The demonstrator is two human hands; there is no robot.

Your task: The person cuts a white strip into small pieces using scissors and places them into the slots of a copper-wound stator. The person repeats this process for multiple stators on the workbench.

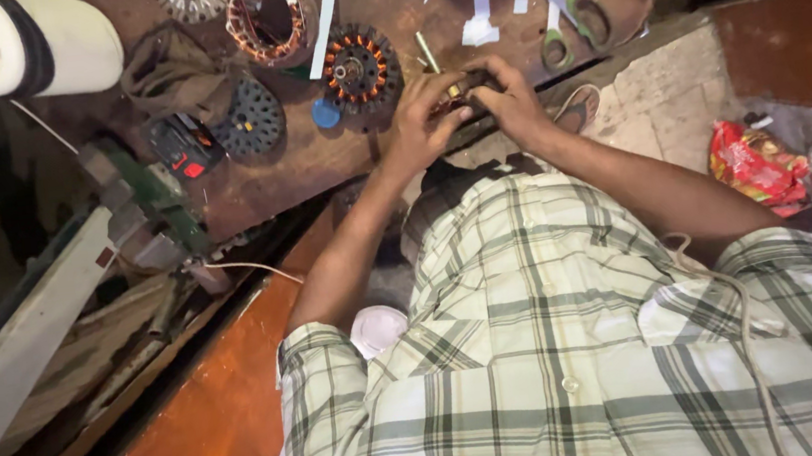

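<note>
- Holding a small dark part (pixel 464 88) with both of my hands, right at the front edge of the brown workbench (pixel 319 162).
- My left hand (pixel 423 121) is curled shut around the near side of the small dark part.
- My right hand (pixel 505 97) is closed over its far side, fingers pressed down on top.
- The part is mostly hidden under my fingers, so I cannot tell just what it is. A little brass bit shows between my hands.
- To do this well, I think I should keep both hands tight and steady, and rest them on the bench edge so the part does not slip.
- Small turns look safer than big pulls.
- A round motor piece with copper coils (pixel 360 67) lies on the bench, just behind my left hand.
- Green-handled scissors (pixel 573 19) lie on the bench, behind my right hand.
- A blue cap (pixel 326 114) sits beside the coil piece.
- A white bucket (pixel 15 43) stands at the far left corner of the bench. I cannot see what is in it.
- A red wrapper bag (pixel 756 166) lies on the floor, off to the right of the bench. It looks crumpled, and I cannot tell what it holds.
</note>
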